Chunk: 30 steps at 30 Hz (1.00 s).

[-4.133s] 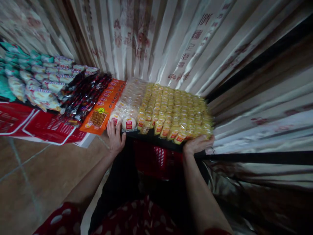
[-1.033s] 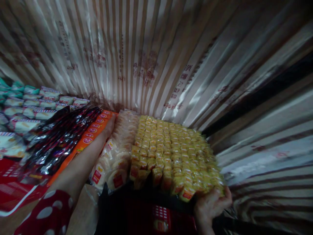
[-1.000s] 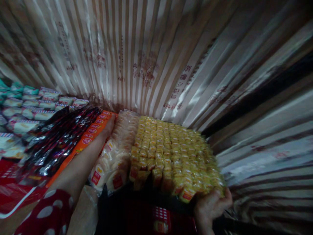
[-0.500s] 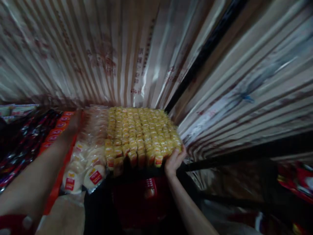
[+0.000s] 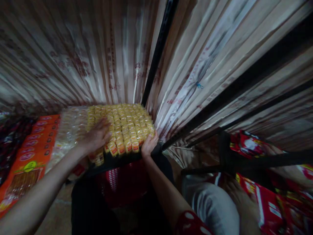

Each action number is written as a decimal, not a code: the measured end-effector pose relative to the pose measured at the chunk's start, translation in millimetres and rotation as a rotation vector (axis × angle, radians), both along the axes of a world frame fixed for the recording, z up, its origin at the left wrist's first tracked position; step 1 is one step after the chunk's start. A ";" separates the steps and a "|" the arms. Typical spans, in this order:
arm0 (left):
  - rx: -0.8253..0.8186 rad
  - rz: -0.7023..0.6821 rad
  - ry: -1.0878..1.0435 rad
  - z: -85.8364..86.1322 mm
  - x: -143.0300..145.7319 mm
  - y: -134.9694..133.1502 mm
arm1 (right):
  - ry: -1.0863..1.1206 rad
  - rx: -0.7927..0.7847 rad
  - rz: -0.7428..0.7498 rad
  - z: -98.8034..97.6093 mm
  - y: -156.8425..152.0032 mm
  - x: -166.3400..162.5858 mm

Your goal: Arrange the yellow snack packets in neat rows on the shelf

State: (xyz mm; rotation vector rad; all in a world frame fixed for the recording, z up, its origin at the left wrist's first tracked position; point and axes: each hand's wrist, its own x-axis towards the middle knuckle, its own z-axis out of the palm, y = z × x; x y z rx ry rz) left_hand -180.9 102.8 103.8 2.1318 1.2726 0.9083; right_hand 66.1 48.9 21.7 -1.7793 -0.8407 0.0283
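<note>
Apparently for lateral support, the right hand (image 5: 149, 144) braces the yellow packets (image 5: 129, 122); the left hand (image 5: 96, 137) overlies them, all fingers unclenched.

At the centre, your yellow packets (image 5: 129, 125) look glossy, like plastic film. The orange packet (image 5: 36, 143), lower left, seems smooth plastic. The pleated curtain (image 5: 97, 49), top, shines faintly; your sleeve (image 5: 192, 224), at bottom, is matt cloth.

Wears red slv (image 5: 181, 223) w/ wht dots (image 5: 189, 215), dk trousers (image 5: 89, 205).
</note>
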 end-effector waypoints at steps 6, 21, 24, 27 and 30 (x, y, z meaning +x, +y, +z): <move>0.296 -0.137 0.481 -22.2 96.5 -74.0 | -0.005 0.010 0.043 1.5 -3.0 1.1; 0.370 -0.099 0.651 -45.9 116.1 -85.4 | 0.023 -0.019 0.107 -0.5 -11.7 10.9; 0.379 -0.077 0.651 -47.7 116.7 -86.0 | -0.035 -0.026 0.125 -1.9 -15.0 11.8; 0.384 -0.069 0.656 -48.7 117.4 -86.3 | -0.107 -0.028 0.142 -5.2 -23.3 10.4; 0.382 -0.070 0.662 -49.6 117.9 -86.4 | -0.206 -0.044 0.164 -12.8 -36.0 8.6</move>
